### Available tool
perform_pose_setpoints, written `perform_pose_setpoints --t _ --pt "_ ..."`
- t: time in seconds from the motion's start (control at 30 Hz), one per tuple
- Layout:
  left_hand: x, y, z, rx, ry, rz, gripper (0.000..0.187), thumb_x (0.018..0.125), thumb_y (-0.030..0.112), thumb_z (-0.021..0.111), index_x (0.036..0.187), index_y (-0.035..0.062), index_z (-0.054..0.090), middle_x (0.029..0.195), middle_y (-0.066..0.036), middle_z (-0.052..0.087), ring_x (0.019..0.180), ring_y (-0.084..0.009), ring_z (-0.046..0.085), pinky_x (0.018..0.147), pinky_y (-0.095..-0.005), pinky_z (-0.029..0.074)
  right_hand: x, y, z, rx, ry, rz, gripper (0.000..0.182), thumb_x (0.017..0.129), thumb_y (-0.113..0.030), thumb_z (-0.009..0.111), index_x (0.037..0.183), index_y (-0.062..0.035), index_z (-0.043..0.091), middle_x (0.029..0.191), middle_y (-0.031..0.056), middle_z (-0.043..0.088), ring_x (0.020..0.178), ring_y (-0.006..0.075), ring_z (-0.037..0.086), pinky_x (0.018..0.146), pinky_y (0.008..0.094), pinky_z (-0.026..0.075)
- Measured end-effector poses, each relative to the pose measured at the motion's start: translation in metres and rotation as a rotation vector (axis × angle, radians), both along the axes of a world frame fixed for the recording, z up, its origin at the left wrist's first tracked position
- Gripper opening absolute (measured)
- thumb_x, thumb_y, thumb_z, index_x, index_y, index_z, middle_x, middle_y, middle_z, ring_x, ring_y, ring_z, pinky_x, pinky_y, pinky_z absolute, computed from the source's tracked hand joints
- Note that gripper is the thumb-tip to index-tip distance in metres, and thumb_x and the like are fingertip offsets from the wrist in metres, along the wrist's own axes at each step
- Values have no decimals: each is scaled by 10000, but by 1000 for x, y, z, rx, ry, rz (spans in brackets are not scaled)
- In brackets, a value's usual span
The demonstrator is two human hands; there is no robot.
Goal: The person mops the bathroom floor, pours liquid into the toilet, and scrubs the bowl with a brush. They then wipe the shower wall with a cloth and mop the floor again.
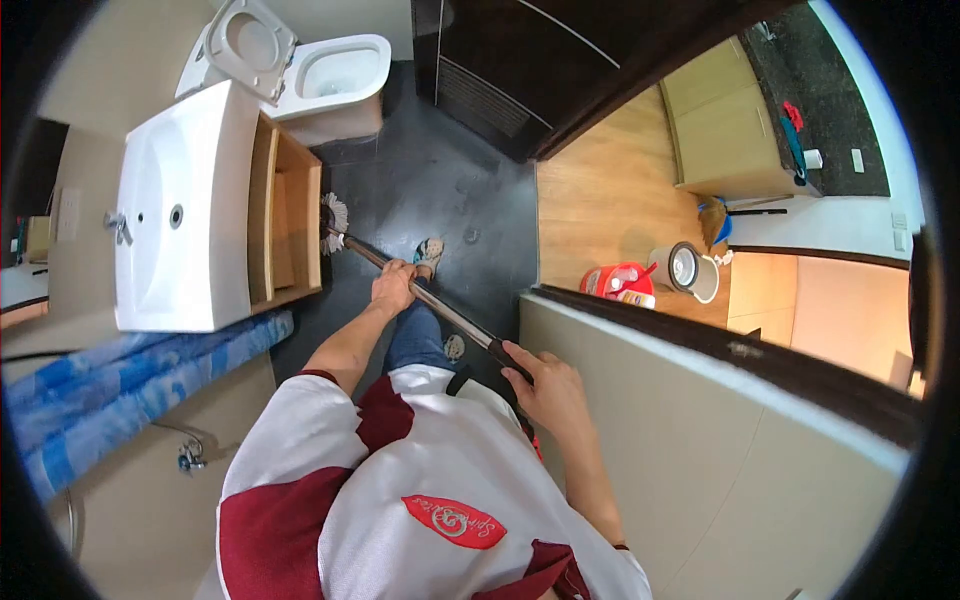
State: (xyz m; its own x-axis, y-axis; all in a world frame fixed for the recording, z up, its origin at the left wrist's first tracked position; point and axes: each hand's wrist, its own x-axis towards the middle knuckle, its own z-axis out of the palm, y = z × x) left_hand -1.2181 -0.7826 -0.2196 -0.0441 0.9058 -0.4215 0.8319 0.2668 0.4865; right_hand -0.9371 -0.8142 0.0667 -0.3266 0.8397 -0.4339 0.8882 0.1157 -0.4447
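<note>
A string mop with a long metallic handle [455,318] slants across the bathroom floor. My left hand [395,287] is closed round the handle's middle. My right hand [545,385] grips the dark upper end near my waist. The white mop head [337,212] rests on the dark floor [470,190], against the front of the wooden vanity cabinet [290,215] and partly hidden by it. My patterned shoe [430,255] stands just beyond my left hand.
The white washbasin [185,215] tops the cabinet, with a toilet [335,80] beyond, its lid up. A blue shower curtain [150,385] hangs at left. Past the dark door [520,60] and raised threshold stand a red bucket [618,280] and a white mop bucket [683,268].
</note>
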Motion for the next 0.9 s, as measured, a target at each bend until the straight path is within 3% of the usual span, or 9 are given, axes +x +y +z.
perform_pose_setpoints --t 0.23,0.4,0.47,0.57,0.63,0.7,0.73,0.83,0.9 --pt "-38 133 -39 13 49 -18 250 811 173 675 1055 142 630 1272 -59 554 1309 -298 453 972 -489 486 -37 124 -26 7 -9 -42 395 891 -305 681 1282 -254 646 802 178 624 751 362 658 677 487 526" --pt "-10 191 -30 62 -158 -284 279 738 111 719 1005 103 636 1119 -112 606 1198 -343 514 922 -473 509 -26 173 17 -233 -34 -297 404 887 -188 700 1281 -113 648 1124 227 682 967 351 684 848 375 518" --pt "37 198 1 88 -320 -340 287 723 86 729 994 93 634 1061 -113 621 1140 -349 544 907 -464 500 7 169 50 -193 8 -327 406 871 -125 714 1270 -84 650 1155 198 691 1007 292 701 887 343 519" --pt "113 213 44 185 -673 -366 266 730 66 697 984 92 623 962 -111 630 1052 -340 584 846 -462 494 36 167 134 -113 -54 -486 442 760 -63 793 1190 -49 691 1088 162 725 996 228 712 869 344 544" --pt "138 239 88 71 -787 -358 236 742 57 658 971 86 610 934 -108 633 991 -332 608 792 -458 498 31 173 177 88 23 -629 396 687 -73 815 1066 -16 716 1006 143 730 888 245 694 807 332 542" --pt "151 258 94 124 -812 -423 224 749 66 649 967 85 603 923 -108 634 960 -335 615 776 -454 501 30 187 182 409 18 -415 389 651 -165 839 982 -6 712 969 129 728 806 248 668 731 297 514" --pt "155 265 97 154 -822 -456 218 752 70 644 965 84 599 917 -107 635 945 -337 618 767 -452 503 25 192 173 543 89 -455 425 626 -295 853 899 -8 698 876 113 707 746 234 638 665 308 488" --pt "136 272 141 162 -829 -535 199 761 87 640 954 84 594 912 -116 636 930 -347 621 769 -453 502 20 213 189 588 424 -189 431 631 -356 841 853 -20 687 777 100 659 730 226 613 626 345 476" --pt "122 264 165 112 -805 -540 152 775 102 633 925 95 606 920 -93 643 954 -328 625 772 -447 507 15 217 199 668 580 -162 410 676 -434 795 809 -68 667 625 22 486 643 233 525 614 398 454"
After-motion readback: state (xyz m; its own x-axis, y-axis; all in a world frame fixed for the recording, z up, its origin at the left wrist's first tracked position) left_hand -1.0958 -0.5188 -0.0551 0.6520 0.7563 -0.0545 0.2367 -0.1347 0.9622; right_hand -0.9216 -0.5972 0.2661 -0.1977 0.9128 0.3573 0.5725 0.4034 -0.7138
